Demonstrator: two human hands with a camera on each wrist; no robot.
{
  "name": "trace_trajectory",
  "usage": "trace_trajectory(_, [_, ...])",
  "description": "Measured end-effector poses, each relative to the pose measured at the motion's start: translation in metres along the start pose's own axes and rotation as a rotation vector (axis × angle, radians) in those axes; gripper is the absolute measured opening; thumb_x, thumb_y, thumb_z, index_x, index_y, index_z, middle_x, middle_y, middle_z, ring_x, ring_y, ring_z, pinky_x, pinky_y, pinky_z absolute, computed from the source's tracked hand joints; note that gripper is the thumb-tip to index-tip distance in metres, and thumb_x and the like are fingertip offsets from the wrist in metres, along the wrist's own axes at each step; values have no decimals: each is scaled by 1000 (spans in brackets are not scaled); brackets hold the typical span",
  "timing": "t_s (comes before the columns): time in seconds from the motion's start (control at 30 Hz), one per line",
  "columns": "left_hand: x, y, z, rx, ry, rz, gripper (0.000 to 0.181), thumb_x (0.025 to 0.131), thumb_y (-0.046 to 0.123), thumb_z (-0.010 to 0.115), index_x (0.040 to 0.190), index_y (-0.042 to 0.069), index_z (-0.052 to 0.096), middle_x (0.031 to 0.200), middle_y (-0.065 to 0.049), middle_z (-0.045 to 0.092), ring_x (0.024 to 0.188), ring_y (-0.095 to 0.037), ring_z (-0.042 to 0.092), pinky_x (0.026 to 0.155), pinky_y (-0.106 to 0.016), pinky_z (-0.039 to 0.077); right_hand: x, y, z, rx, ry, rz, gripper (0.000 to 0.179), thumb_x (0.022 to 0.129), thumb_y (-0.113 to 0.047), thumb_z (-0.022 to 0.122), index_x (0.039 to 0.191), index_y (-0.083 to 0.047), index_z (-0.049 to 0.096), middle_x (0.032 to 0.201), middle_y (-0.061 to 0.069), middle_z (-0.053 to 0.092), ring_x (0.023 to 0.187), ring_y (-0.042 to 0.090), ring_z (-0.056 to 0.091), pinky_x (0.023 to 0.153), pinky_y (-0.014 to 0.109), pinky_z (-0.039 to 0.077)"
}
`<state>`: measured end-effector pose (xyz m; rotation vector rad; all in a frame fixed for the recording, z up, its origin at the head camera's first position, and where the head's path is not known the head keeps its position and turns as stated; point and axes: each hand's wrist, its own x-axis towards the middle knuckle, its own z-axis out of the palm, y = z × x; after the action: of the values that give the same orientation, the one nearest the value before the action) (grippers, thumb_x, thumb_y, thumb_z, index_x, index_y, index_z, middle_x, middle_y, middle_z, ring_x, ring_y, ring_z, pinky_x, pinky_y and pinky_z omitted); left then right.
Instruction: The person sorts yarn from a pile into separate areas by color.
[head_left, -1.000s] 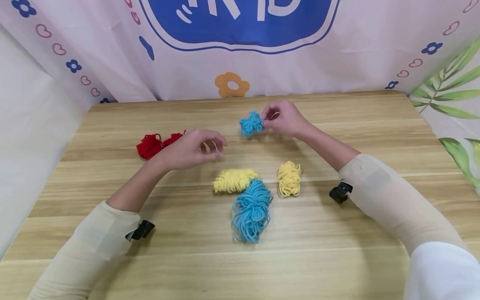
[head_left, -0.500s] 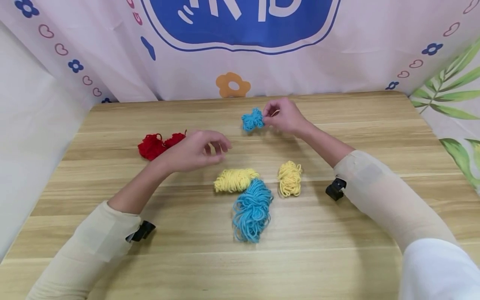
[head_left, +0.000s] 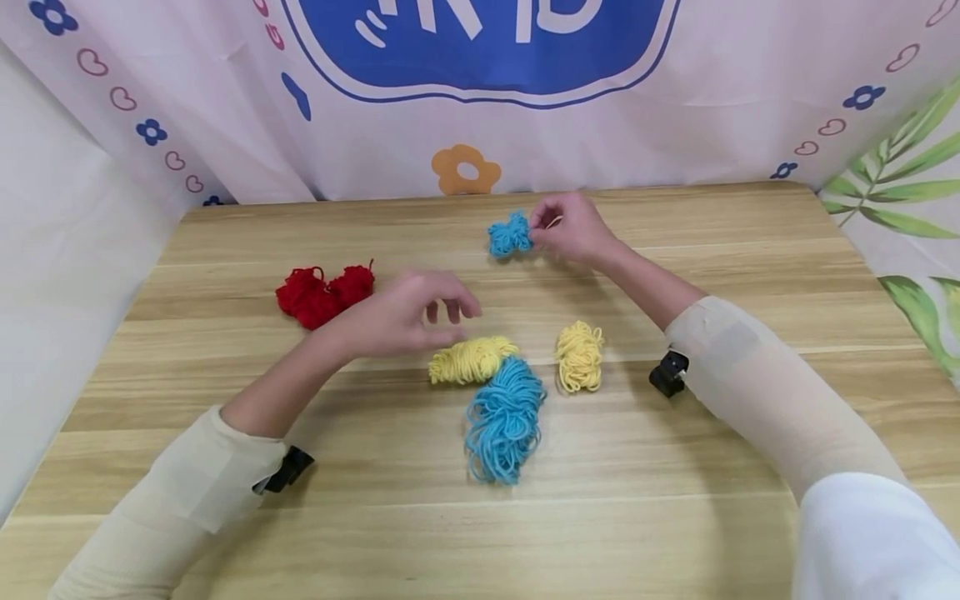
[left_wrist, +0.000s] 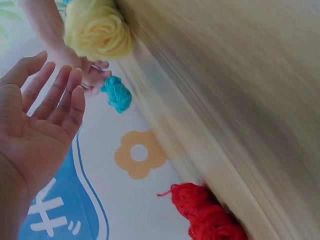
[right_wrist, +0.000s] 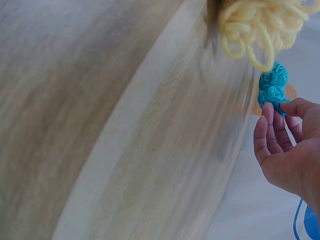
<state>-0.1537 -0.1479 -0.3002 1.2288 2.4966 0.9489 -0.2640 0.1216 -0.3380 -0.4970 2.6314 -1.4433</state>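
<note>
At the far side of the table, my right hand pinches the right end of a small blue bundle of yarn. The right wrist view shows the thumb and fingertips at the end of this bundle. My left hand hovers with loosely bent fingers and holds nothing. Just beyond its thumb lies a yellow bundle of yarn, which touches a larger blue bundle of yarn. From the head view I cannot tell whether the thumb touches the yellow yarn.
To the right lies a second yellow bundle of yarn. A red bundle of yarn rests behind the left wrist. The wooden table ends at a printed cloth along the back.
My right hand has shifted slightly away and to the right, with the small blue yarn bundle following. My left hand has moved right and nearer, toward the yellow bundle.
</note>
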Motion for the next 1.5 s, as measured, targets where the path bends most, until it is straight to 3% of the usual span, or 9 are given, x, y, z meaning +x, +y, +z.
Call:
trace_trajectory(0.23, [7, 16, 8, -1, -93, 77, 18, 89, 9, 81, 105, 5, 75, 100, -5, 72, 87, -19, 63, 73, -35, 56, 4, 1, -1, -16, 9, -1, 4, 93, 1, 67, 94, 5, 68, 89, 10, 62, 81, 17, 59, 64, 18, 50])
trace_trajectory(0.47, [11, 24, 17, -40, -182, 97, 18, 89, 12, 82, 104, 5, 76, 99, -4, 72, 83, -17, 62, 72, -29, 55, 5, -1, -2, -24, 4, 15, 5, 94, -1, 67, 95, 4, 68, 90, 11, 62, 80, 19, 61, 59, 18, 49])
trace_trajectory(0.73, [14, 28, 26, -15, -268, 68, 23, 88, 19, 86, 104, 8, 76, 98, 1, 70, 82, -14, 59, 73, -26, 54, 7, 0, -2, 4, 6, 24, 7, 94, 0, 66, 96, 6, 68, 90, 10, 61, 79, 21, 63, 57, 18, 50])
trace_trajectory(0.9, [16, 29, 31, -22, -328, 51, 15, 88, 11, 83, 101, 10, 75, 92, 5, 68, 80, -11, 58, 71, -23, 53, 9, 0, -2, 1, 12, 33, 6, 95, 0, 66, 97, 6, 68, 90, 10, 61, 79, 18, 63, 63, 18, 52])
trace_trajectory(1.13, [17, 31, 32, -56, -363, 29, 9, 90, 5, 80, 93, 11, 74, 85, 6, 64, 74, -13, 56, 67, -23, 50, 11, 3, -3, -19, 18, 40, 4, 95, 1, 66, 95, 5, 68, 89, 10, 61, 80, 19, 63, 63, 18, 51])
trace_trajectory(1.5, [18, 33, 38, -47, -406, 21, 12, 91, 8, 80, 102, 9, 77, 93, 5, 69, 77, -9, 55, 69, -22, 51, 11, 6, -7, -23, 24, 46, 3, 93, 3, 67, 92, 5, 67, 85, 7, 60, 75, 14, 60, 61, 16, 50])
